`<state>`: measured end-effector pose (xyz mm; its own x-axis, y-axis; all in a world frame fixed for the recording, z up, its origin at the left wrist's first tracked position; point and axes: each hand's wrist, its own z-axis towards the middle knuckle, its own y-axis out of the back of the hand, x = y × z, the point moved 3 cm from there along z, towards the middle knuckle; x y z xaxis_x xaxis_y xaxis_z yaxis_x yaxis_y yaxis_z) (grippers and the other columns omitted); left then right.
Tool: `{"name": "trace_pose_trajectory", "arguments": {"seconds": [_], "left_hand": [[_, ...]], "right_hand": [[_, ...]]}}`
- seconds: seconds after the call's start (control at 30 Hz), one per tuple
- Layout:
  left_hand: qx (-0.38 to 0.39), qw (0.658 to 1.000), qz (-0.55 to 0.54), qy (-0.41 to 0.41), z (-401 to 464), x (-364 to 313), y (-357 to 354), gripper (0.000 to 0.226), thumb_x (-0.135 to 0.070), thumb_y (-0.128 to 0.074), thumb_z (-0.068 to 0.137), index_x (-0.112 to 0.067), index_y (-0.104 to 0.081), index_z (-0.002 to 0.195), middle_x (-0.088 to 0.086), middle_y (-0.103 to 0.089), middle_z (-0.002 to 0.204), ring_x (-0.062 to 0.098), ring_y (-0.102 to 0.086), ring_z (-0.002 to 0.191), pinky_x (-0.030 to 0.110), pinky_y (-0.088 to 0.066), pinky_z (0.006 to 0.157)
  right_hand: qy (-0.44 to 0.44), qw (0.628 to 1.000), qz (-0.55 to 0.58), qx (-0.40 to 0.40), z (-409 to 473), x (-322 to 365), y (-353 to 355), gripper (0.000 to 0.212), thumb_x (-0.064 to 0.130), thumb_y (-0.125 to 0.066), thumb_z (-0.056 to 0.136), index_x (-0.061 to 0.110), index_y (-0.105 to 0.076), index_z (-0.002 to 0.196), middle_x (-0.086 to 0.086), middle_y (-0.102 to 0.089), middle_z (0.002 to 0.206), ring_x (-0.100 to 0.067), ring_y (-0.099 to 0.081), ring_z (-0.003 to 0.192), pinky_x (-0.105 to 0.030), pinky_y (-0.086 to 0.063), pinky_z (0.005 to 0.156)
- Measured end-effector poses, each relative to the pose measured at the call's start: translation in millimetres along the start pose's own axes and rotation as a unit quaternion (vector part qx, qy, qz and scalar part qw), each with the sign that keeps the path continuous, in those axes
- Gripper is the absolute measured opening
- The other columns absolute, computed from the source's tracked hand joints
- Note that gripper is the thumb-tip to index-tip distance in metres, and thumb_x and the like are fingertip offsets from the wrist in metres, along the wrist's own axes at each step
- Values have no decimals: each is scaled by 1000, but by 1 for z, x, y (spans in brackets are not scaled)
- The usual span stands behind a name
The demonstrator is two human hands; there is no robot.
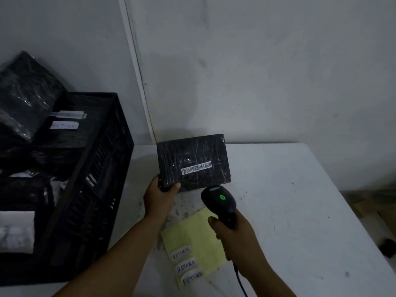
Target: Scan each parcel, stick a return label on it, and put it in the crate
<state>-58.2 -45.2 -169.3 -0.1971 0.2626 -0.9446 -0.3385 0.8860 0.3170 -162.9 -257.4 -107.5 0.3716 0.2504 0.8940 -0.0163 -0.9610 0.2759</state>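
A black wrapped parcel (pixel 192 156) with a white barcode strip (pixel 196 168) is tilted up over the white table (pixel 289 200). My left hand (pixel 159 198) grips its lower left corner, thumb on the front face. My right hand (pixel 235 239) holds a black barcode scanner (pixel 219 200) by the handle, its head just below the parcel and its green light lit. Under my hands lies a yellow sheet (pixel 197 232) with three white RETURN labels (pixel 186 264). The black crate (pixel 94 179) at the left holds several black parcels, one with a RETURN label (pixel 64 125).
A wall rises right behind the table, with a white strip running down to the table's back left corner. The scanner's cable (pixel 241 284) trails toward me. The table's right edge drops to a floor with a small dark object (pixel 389 246).
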Motion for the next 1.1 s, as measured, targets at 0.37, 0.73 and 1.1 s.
{"name": "trace_pose_trajectory", "arguments": {"seconds": [0.37, 0.73, 1.1], "left_hand": [[1, 999, 30, -35, 0, 5, -1, 32, -28, -65, 94, -23, -64, 125, -8, -67, 102, 14, -62, 94, 19, -44, 68], [3, 999, 21, -25, -3, 9, 1, 34, -25, -69, 91, -21, -63, 124, -6, -68, 104, 2, -59, 85, 10, -42, 65], [-7, 999, 23, -28, -6, 6, 0, 31, -24, -68, 92, -23, -63, 123, -11, -65, 103, 9, -61, 93, 13, -42, 68]], "right_hand": [[20, 998, -51, -8, -15, 10, 1, 28, 34, -72, 87, 17, -58, 71, 7, -54, 50, -1, -48, 45, -11, -39, 46], [10, 999, -46, -11, -26, 13, 5, 26, 36, -72, 85, 13, -64, 78, 2, -62, 56, -2, -55, 48, -12, -44, 47], [16, 996, -22, -80, -10, -8, 15, 26, 41, -75, 82, 37, -56, 98, 3, -69, 74, -15, -67, 65, -28, -55, 55]]}}
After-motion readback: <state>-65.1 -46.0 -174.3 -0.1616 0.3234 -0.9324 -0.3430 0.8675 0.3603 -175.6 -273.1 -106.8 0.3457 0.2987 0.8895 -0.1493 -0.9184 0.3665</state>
